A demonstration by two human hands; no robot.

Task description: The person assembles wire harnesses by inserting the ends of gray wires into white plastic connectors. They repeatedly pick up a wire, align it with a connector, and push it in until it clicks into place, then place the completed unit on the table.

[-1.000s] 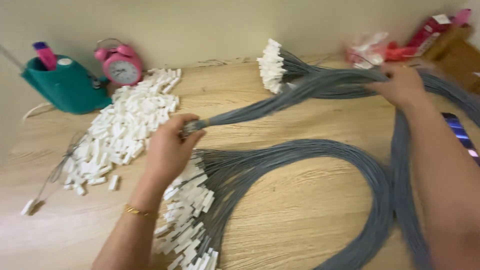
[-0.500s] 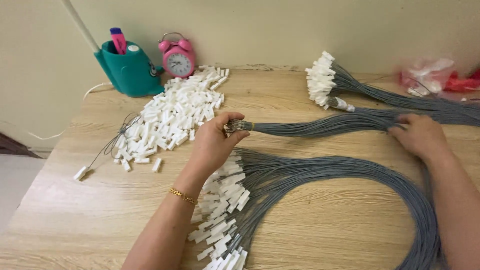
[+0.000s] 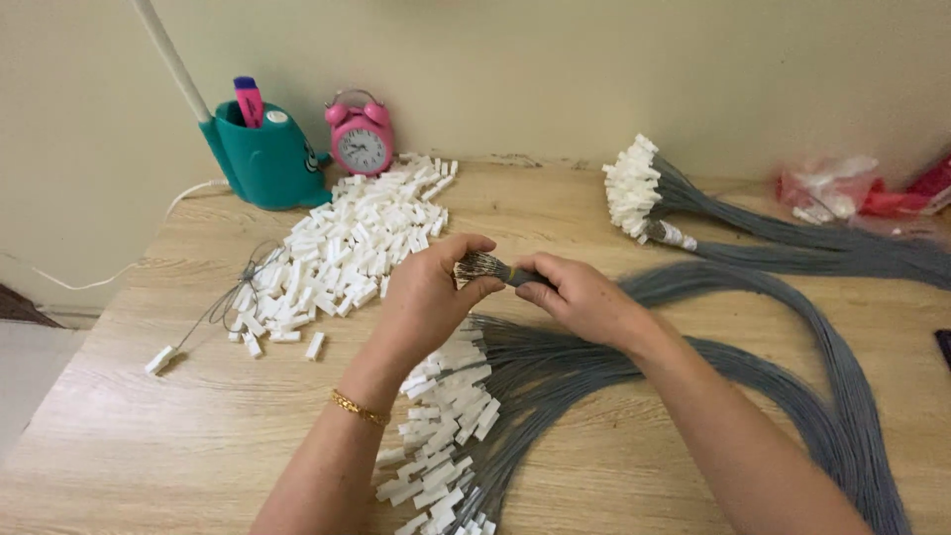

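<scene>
Since half a second ago, my right hand (image 3: 584, 297) has come in from three o'clock to meet my left hand (image 3: 426, 297) at the middle of the table (image 3: 149, 436), and both now pinch the same wire bundle (image 3: 482, 267) by its bare metal tips, fingers closed around it. That bundle trails off grey toward three o'clock.

Just under my wrists, at six o'clock, lies a second bundle with white plugs (image 3: 446, 416) already on its ends, crowding the space below my hands. At ten o'clock sits a heap of loose white plugs (image 3: 347, 248), too many to count, with one stray wired plug (image 3: 161, 359) at nine o'clock. Behind the heap stand one teal pen holder (image 3: 263, 159) and one pink alarm clock (image 3: 361, 139). At one o'clock a third plugged bundle (image 3: 634, 188) rests by the wall, beside a crumpled plastic bag (image 3: 827, 188).
</scene>
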